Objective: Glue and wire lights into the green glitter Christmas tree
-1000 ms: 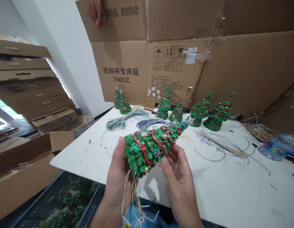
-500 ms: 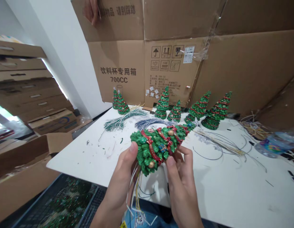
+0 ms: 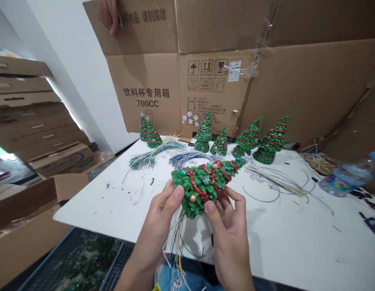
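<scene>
Between my two hands a green Christmas tree figurine (image 3: 202, 184) lies tilted on its side, its tip toward the upper right. It carries red ribbon garlands, gold balls and a small blue gift. My left hand (image 3: 163, 214) grips its wide base end, with the thumb on the near side. Around the lower middle, my right hand (image 3: 228, 226) holds it with the thumb in front and fingers behind. White, yellow and dark wires (image 3: 177, 242) hang from the base end beside my left hand. The underside of the base is hidden from me.
Several more tree figurines (image 3: 204, 131) stand along the back of the white table (image 3: 296, 242). Green wires (image 3: 153, 153), blue wires (image 3: 190, 159) and pale wires (image 3: 278, 180) lie before them. A plastic bottle (image 3: 346, 178) is at right; another person's hand (image 3: 109, 16) touches the cardboard (image 3: 145, 72).
The tree has turned slightly about its length and its base end has shifted a little right. My left hand has moved right along with it. The whole view has shifted slightly.
</scene>
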`<state>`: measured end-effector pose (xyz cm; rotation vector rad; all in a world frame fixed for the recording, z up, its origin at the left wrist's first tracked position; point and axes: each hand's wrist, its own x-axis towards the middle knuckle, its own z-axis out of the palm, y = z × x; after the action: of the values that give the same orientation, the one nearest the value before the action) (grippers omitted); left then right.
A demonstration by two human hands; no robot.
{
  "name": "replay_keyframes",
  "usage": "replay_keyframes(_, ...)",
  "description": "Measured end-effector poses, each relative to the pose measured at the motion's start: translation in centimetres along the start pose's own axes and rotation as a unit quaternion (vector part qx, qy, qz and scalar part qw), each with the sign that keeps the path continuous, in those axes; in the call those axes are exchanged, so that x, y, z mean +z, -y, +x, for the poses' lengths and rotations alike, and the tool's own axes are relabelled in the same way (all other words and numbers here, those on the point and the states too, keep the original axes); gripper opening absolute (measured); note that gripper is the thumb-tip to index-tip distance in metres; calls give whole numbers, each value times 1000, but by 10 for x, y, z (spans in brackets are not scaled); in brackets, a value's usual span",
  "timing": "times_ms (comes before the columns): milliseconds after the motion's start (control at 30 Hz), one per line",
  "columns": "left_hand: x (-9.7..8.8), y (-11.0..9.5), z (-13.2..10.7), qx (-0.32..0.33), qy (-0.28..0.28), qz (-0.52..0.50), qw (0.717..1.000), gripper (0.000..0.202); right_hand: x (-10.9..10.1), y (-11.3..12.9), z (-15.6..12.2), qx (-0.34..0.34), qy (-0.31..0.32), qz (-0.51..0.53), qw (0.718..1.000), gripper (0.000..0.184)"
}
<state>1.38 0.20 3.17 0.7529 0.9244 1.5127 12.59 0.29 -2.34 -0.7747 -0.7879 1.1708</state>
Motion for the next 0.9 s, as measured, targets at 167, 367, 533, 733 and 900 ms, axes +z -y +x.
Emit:
replay_keyframes(167, -3, 1, 4, 140, -7, 138, 981, 26, -5, -2, 4, -9, -12, -19, 1000, 55)
replay_keyframes(367, -10, -2, 5, 198, 64, 319, 925, 33, 10, 12, -6, 6, -53, -18, 998, 51)
replay_keyframes(533, -5, -1, 4, 184, -4, 227, 956, 33, 11, 19, -10, -12, -6, -6, 1000, 45)
replay_keyframes(733, -1, -2, 8, 128, -83, 77, 985, 46, 3, 18, -10, -27, 97, -29, 995, 53)
replay_keyframes(900, -2, -13, 16, 38, -124, -92, 987, 37, -2, 22, -10, -10, 157, -52, 986, 59)
